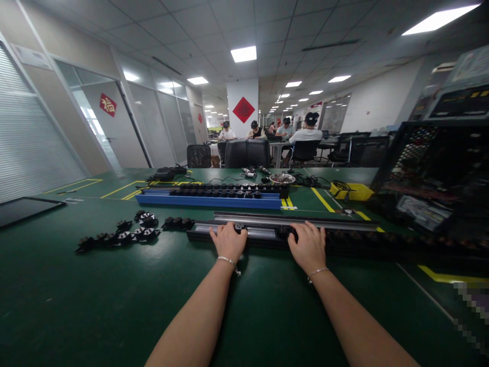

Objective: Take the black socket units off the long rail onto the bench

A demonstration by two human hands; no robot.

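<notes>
On the green tabletop [114,306], just ahead of me, a long dark rail [267,232] lies crosswise, left to right. My left hand [228,240] and right hand [307,245] curl their fingers over its near edge, equally close.

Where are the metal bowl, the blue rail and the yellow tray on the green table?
Metal bowl [281,178], head view, on its rim.
Blue rail [208,201], head view, on its front face.
Yellow tray [353,192], head view, on its near wall.

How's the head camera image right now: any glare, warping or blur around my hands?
Head view: wide-angle warping bends the ceiling; bright ceiling light panels flare; left hand and right hand on the long black rail look sharp; pixelated patch at lower right.
</notes>
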